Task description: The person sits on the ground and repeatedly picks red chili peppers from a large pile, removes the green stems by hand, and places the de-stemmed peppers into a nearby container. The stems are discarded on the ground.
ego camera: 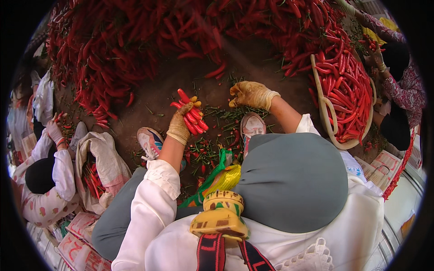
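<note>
My left hand [181,123], in a soiled, light work glove, is closed around several red chili peppers [192,115] in front of my left shoe. To its right, my right hand [252,95], gloved the same way, is held above the ground with its fingers curled; whether anything is between the fingertips cannot be told. Cut green stems and red bits [203,145] litter the ground between my shoes. Beyond both hands lies a large heap of red chili peppers [112,50]. A basket with a pale rim [322,95], full of red chilies, stands at my right.
A co-worker [51,189] with gloved hands sits at the left beside an open woven sack [98,142] holding chilies. Another co-worker [403,91] is at the far right. Plastic crates [385,166] stand behind the basket. A green and yellow bag [220,179] lies between my legs.
</note>
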### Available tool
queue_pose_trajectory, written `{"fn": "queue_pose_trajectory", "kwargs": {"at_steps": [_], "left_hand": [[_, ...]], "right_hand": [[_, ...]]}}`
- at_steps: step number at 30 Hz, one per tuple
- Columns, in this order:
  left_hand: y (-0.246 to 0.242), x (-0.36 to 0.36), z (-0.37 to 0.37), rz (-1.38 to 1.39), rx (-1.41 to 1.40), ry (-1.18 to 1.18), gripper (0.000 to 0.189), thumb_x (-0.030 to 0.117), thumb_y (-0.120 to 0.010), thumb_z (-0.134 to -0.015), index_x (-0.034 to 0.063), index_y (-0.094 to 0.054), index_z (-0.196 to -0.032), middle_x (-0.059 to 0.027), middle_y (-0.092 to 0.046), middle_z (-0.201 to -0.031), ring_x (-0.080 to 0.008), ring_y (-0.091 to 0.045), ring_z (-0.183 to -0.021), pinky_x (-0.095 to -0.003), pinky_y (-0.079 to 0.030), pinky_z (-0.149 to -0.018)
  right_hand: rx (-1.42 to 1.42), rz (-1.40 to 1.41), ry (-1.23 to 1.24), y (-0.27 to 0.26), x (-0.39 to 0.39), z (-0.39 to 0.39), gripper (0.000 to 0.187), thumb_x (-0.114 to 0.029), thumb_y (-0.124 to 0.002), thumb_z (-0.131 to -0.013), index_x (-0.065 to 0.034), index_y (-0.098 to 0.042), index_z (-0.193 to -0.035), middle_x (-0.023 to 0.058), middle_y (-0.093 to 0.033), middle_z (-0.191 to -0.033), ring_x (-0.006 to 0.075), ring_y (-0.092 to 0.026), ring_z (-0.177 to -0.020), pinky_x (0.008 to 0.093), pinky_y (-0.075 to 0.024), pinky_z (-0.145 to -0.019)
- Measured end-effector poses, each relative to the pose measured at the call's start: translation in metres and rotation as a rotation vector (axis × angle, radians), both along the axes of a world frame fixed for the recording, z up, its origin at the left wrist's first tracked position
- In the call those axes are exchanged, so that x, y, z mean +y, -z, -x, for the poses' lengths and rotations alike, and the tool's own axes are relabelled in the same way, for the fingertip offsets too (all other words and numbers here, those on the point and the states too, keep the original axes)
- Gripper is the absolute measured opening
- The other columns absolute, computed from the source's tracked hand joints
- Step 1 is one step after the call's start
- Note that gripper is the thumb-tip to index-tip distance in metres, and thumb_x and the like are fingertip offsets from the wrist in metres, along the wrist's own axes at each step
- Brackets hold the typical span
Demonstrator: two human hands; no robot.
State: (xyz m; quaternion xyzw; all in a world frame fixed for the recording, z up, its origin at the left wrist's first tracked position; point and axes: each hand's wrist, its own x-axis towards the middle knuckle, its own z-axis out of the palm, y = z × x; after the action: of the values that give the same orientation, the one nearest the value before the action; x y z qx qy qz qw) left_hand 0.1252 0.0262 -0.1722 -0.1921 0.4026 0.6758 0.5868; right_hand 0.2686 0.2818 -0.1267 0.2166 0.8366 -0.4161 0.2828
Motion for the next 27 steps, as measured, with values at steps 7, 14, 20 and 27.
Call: {"fn": "queue_pose_trajectory", "kwargs": {"at_steps": [7, 14, 20, 27], "left_hand": [[-0.004, 0.001, -0.021, 0.059, 0.012, 0.15, 0.048, 0.02, -0.069, -0.084, 0.0018, -0.054, -0.126, -0.0121, -0.066, -0.104, -0.0237, -0.065, -0.077, -0.0352, -0.056, -0.069], [-0.013, 0.018, -0.012, -0.006, 0.073, 0.166, 0.05, 0.023, -0.067, -0.088, 0.0017, -0.051, -0.13, -0.0113, -0.064, -0.109, -0.0221, -0.065, -0.081, -0.0338, -0.056, -0.072], [-0.022, 0.014, -0.019, -0.135, -0.06, 0.356, 0.061, 0.033, -0.074, -0.082, 0.0035, -0.051, -0.13, -0.0108, -0.064, -0.109, -0.0229, -0.065, -0.084, -0.0367, -0.056, -0.074], [-0.031, 0.01, -0.056, -0.1, -0.213, 0.061, 0.045, 0.03, -0.073, -0.084, 0.0027, -0.058, -0.117, -0.0138, -0.066, -0.104, -0.0281, -0.065, -0.093, -0.0403, -0.055, -0.082]], "right_hand": [[0.141, -1.182, 0.042, 0.046, 0.126, 0.07, 0.012, -0.006, -0.06, -0.078, -0.0075, -0.07, -0.084, 0.0157, -0.069, -0.085, 0.0297, -0.07, -0.08, 0.0413, -0.0552, -0.066], [0.633, -0.059, 0.569, 0.006, 0.069, 0.043, 0.019, -0.016, -0.061, -0.09, -0.0044, -0.069, -0.103, 0.0098, -0.071, -0.091, 0.0165, -0.067, -0.075, 0.0241, -0.0502, -0.064], [0.162, 1.033, 0.991, -0.011, -0.055, 0.022, 0.02, -0.013, -0.059, -0.094, 0.0014, -0.066, -0.106, 0.008, -0.07, -0.093, 0.0097, -0.063, -0.071, 0.0205, -0.0494, -0.061], [0.65, 0.296, 0.42, 0.011, -0.093, 0.038, 0.018, -0.018, -0.065, -0.089, -0.0008, -0.067, -0.094, 0.007, -0.067, -0.082, 0.0169, -0.065, -0.072, 0.031, -0.0518, -0.063]]}}
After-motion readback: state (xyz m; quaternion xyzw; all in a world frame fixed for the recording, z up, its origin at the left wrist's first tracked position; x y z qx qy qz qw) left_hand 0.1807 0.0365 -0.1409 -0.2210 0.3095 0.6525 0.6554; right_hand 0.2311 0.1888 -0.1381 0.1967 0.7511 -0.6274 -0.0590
